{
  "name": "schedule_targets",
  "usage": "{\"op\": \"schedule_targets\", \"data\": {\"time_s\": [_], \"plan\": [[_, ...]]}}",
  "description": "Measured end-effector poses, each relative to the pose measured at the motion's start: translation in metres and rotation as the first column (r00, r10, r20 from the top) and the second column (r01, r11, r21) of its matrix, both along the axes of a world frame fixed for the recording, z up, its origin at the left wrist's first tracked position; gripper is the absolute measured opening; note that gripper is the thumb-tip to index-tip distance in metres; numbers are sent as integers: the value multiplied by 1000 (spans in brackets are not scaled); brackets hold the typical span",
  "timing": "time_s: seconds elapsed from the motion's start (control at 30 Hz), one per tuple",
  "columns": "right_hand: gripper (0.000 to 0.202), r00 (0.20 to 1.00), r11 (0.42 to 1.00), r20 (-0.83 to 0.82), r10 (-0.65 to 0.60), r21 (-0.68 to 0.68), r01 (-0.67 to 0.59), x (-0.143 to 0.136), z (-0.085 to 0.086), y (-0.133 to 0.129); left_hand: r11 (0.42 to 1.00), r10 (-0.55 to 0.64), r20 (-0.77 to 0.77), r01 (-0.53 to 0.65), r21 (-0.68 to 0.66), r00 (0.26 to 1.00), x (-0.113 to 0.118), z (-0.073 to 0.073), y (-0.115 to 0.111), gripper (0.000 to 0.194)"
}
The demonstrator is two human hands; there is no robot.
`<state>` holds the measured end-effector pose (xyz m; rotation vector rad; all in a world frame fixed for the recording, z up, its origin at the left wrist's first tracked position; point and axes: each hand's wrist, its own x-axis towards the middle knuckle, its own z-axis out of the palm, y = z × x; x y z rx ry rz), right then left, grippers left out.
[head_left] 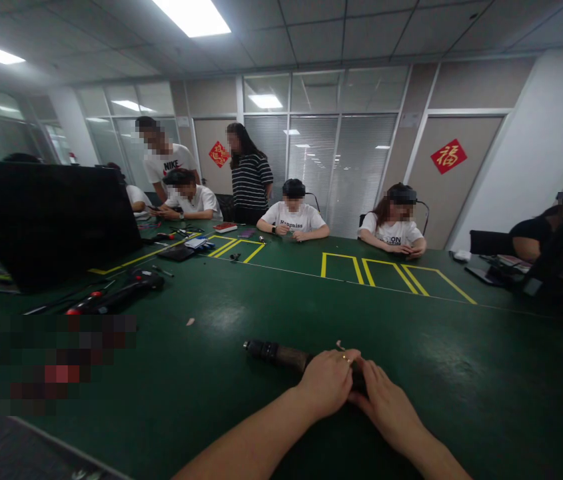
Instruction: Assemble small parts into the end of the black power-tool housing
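A dark, rod-shaped tool (286,355) lies on the green table, its narrow metal tip pointing left. Around its right part my left hand (328,381) is closed, with a ring on one finger. My right hand (385,399) meets the left at the tool's right end, its fingers pressed together against it. Both hands hide that end of the tool. A small pale scrap (340,345) is just beyond my fingers.
On the left are a black monitor (51,220), a black and red tool (121,292) and cables. Yellow tape outlines (344,255) mark the table's far half. Several people sit or stand across the table. Another pale scrap (190,322) lies left of the tool.
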<state>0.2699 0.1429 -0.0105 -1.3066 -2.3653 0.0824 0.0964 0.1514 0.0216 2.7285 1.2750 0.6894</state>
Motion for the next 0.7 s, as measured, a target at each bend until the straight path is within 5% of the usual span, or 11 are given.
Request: {"op": "schedule_targets", "data": {"time_s": [0.1,0.2,0.47,0.57,0.7], "plan": [[61,989,996,126,-72,59,65,-13,2,-2,996,87,315,-89,-8,945,-3,-2,-1,42],[45,978,991,180,-108,99,91,-24,4,0,988,39,548,-114,103,836,-7,-2,-1,43],[32,979,997,203,33,63,-47,-39,13,7,899,-270,549,4,437,791,-9,9,-11,40],[30,982,998,190,12,62,-24,-16,10,-2,860,-342,509,45,508,790,-7,12,-15,42],[31,965,962,102,-242,153,225,75,-4,-27,863,-339,481,64,501,809,-8,13,-17,42]]}}
